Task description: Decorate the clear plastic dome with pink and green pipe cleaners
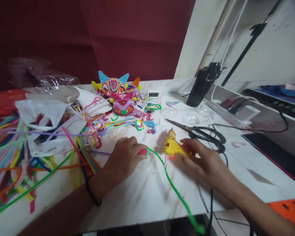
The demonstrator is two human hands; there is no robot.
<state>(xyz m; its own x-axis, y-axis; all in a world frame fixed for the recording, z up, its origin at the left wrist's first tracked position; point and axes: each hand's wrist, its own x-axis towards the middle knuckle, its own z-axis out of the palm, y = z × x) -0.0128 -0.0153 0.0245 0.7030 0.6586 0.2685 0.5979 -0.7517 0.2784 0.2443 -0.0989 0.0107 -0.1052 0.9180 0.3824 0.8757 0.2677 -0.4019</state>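
Observation:
My left hand (pixel 124 157) pinches a small pink coiled piece (pixel 143 151) between thumb and fingers, low over the white table. From that piece a long green pipe cleaner (pixel 175 190) runs to the right and hangs past the table's front edge. Fingers curled around its handle, my right hand (pixel 206 159) holds a yellow glue gun (pixel 172 147). The gun's nozzle end is smeared, and a red glow shows on its underside. Near the gun, the green strand passes just below a clear stick.
Black-handled scissors (pixel 194 129) lie behind my right hand. Colourful animal heads (pixel 124 104) stand at the back beside a small digital display (pixel 153 94). Loose pipe cleaners (pixel 12 160) spread over the left. A black bottle (pixel 203 87), clear domes (pixel 193 117) and cables (pixel 258 130) occupy the right.

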